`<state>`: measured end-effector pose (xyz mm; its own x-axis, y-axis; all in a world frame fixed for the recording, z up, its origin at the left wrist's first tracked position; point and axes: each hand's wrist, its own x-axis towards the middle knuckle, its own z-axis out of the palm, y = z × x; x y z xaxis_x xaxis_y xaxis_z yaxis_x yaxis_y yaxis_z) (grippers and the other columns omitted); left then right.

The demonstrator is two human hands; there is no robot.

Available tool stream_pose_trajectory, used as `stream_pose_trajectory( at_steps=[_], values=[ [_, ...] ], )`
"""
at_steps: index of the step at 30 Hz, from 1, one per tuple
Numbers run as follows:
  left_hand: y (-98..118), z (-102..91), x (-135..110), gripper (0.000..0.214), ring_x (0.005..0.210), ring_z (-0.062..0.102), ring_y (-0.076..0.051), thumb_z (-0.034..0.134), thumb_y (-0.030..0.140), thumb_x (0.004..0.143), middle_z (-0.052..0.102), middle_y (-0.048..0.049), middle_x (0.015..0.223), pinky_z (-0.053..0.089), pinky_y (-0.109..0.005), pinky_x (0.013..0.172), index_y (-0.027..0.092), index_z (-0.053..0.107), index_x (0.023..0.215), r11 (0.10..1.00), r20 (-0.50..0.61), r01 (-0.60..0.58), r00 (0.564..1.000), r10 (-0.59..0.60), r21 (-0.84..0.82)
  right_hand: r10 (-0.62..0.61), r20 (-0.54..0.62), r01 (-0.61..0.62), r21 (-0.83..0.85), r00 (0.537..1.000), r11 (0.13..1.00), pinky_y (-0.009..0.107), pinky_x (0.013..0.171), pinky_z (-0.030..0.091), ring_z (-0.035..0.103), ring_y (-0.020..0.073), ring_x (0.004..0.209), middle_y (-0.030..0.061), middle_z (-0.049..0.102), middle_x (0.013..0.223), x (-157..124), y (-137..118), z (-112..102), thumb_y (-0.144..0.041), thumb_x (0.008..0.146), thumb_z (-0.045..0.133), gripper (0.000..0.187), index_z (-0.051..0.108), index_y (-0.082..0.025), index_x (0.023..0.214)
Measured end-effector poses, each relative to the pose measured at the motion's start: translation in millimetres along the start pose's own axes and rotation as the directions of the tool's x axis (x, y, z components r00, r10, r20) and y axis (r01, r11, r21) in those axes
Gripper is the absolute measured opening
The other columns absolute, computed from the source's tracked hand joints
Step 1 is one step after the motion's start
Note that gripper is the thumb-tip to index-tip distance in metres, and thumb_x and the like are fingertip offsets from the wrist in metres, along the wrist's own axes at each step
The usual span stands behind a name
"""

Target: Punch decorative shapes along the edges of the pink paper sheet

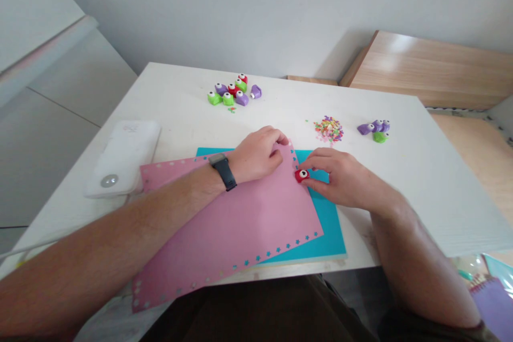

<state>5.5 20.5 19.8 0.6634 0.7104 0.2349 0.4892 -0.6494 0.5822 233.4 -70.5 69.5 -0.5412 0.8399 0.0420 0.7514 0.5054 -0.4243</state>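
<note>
Right hand [340, 181] closed around a red craft punch [302, 175], thumb and fingers gripping its sides, white button on top facing up. Punch at the far edge of a pink paper sheet [224, 230], right beside the row of small star-shaped cutouts along that edge (whether the paper sits inside the punch slot: hidden by the fingers, cannot tell).

Left hand [256, 155] curled over the sheet's far corner, fingers [280, 140] pinching the paper, corner slightly lifted. Black wristband [223, 171] on the left wrist.

Under the pink sheet, a teal paper sheet [328, 230], offset and showing past it on the far and right sides. More star cutouts along the pink sheet's near edge, teal visible through some of them.

Farther back on the white table [401, 171], a cluster of green, purple and red craft punches [232, 91]. To the right, a smaller group of purple and green craft punches [374, 131]. Between that group and the hands, a small heap of multicoloured paper cutouts [328, 129]. Left of the sheets, a white rounded case [122, 157], touching the pink sheet's corner or just beside it. Beyond the table, a pale wooden board [425, 64].
</note>
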Motion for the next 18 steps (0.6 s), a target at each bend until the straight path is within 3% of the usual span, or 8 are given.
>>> stream_pose_trajectory(
  at_steps=[9, 14, 18],
  values=[
    [-1, 1.1, -1, 0.030, 0.115, 0.063, -0.025, 0.055, 0.013, 0.085, 0.069, -0.0093, 0.119, 0.051, -0.043, 0.104, 0.018, 0.065, 0.113, 0.995, -0.027, -0.068, 0.997, 0.070, 0.066, -0.015, -0.022, 0.015, 0.008, 1.000, 1.000, 0.036, 0.091, 0.054, 0.068, 0.0221, 0.099, 0.0080, 0.072, 0.103, 0, 3, 2, -0.021, 0.095, 0.068, 0.016, 0.075, -0.021, 0.109],
    [9, -6.7, -2, 0.030, 0.119, 0.062, -0.027, 0.055, 0.015, 0.087, 0.068, -0.0088, 0.124, 0.048, -0.047, 0.107, 0.019, 0.067, 0.114, 0.990, -0.060, -0.059, 0.996, 0.067, 0.129, -0.024, -0.015, 0.024, -0.005, 1.000, 1.000, 0.035, 0.089, 0.053, 0.068, 0.0218, 0.098, 0.0076, 0.072, 0.103, 0, 2, 3, -0.022, 0.095, 0.068, 0.016, 0.075, -0.021, 0.109],
    [23, -16.3, -8, 0.026, 0.118, 0.064, -0.028, 0.057, 0.020, 0.092, 0.070, -0.0095, 0.122, 0.048, -0.046, 0.106, 0.019, 0.067, 0.116, 0.983, 0.039, -0.065, 0.997, 0.059, 0.171, -0.015, -0.008, 0.015, -0.012, 1.000, 1.000, 0.035, 0.088, 0.053, 0.068, 0.0216, 0.097, 0.0076, 0.073, 0.103, 0, 2, 2, -0.022, 0.095, 0.067, 0.016, 0.075, -0.021, 0.109]
  ],
)
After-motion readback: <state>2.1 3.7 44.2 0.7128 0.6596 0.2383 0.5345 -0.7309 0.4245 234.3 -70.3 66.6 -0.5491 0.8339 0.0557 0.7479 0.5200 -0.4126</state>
